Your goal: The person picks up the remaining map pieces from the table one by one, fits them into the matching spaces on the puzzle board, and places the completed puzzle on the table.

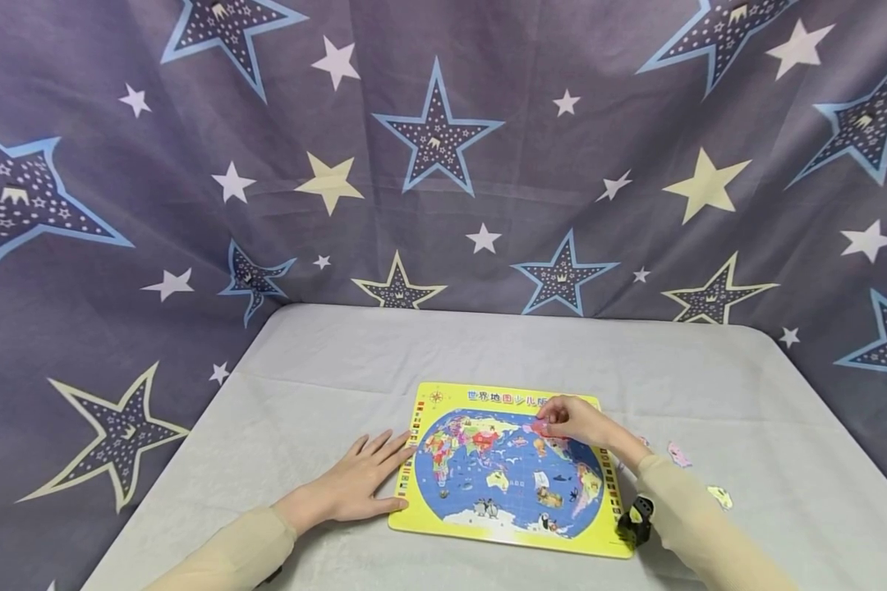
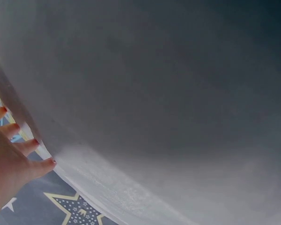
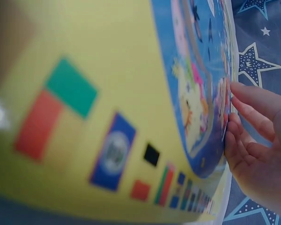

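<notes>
A yellow-bordered world map board point(image 1: 517, 538) lies on the cloth-covered table. My left hand point(image 1: 355, 483) rests flat with fingers spread, its fingertips at the board's left edge; the left wrist view shows the same hand point(image 2: 11, 157) at its far left side. Over the upper right of the blue map, my right hand point(image 1: 580, 423) pinches a small pink-red piece point(image 1: 539, 428) between thumb and fingers, low against the board. From the right wrist, this hand point(image 3: 262, 136) appears with its fingertips at the map surface, the piece's outline hard to make out.
Loose pieces lie right of the board: a pink one point(image 1: 678, 454) and a pale green one point(image 1: 720, 496), with another partly behind the right wrist. A star-patterned curtain point(image 1: 503, 213) hangs behind the grey-white table point(image 1: 325, 353).
</notes>
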A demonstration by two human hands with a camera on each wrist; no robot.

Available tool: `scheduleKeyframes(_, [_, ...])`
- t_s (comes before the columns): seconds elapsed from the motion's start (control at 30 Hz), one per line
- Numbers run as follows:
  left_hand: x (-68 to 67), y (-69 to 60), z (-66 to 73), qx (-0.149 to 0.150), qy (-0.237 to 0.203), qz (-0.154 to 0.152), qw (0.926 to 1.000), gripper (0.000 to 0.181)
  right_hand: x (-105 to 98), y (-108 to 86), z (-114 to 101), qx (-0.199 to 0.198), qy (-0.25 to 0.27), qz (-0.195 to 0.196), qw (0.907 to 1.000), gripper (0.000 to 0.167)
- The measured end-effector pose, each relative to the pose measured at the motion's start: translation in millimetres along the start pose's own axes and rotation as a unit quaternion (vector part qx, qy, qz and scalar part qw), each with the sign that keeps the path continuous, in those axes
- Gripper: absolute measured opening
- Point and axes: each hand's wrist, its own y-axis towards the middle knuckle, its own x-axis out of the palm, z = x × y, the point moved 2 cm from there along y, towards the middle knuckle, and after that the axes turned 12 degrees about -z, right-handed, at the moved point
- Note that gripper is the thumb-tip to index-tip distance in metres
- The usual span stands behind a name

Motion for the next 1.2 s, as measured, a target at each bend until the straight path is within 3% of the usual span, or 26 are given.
scheduleKeyframes(0.23, [0.7, 0.6, -1.4, 0.004, 0.001, 0.001, 1.0000, 0.078, -1.8, -6.3, -12.0, -0.005, 0.007, -0.017, 0.9998, 0.020])
scheduleKeyframes(0.67, [0.4, 0.7, -0.3, 0.002, 0.002, 0.002, 1.0000, 0.078, -2.6, -12.9, -37.7, 0.003, 0.021, -0.010, 0.9997, 0.020])
scheduleKeyframes(0.97, [-2.2, -1.0, 1.2, 0.004, 0.000, 0.003, 1.0000, 0.078, -1.1, -3.3, -3.0, 0.001, 0.024, -0.001, 0.9997, 0.022])
scheduleKeyframes(1.2, [-2.2, -1.2, 1.4, 0.000, 0.001, 0.000, 1.0000, 0.077, -3.5, -4.1, 4.7, 0.017, 0.038, 0.017, 0.9990, 0.021])
